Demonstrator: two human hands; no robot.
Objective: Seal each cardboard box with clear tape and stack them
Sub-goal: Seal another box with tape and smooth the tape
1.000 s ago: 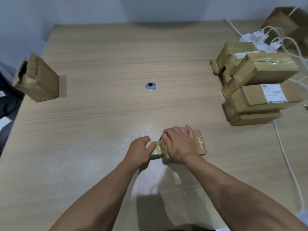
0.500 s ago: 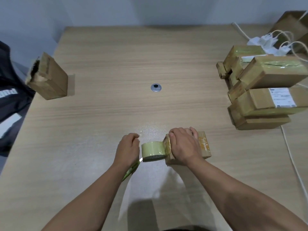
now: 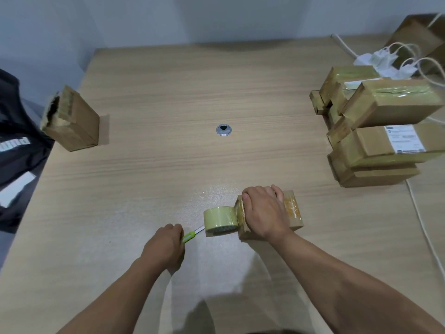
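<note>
Right hand [image 3: 265, 210] holds box [image 3: 292, 210]; left hand [image 3: 166, 247] grips cutter [image 3: 192, 235] beside tape roll [image 3: 220, 220].

One tape roll [image 3: 220, 219], one green cutter [image 3: 190, 236], one held box [image 3: 292, 213], one torn box [image 3: 77, 126], at least five stacked boxes [image 3: 395, 102].

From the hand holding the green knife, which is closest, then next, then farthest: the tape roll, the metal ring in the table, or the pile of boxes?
1. Tape roll, just right of the left hand.
2. Metal ring, mid-table, farther back.
3. Pile of boxes, far right side.
</note>
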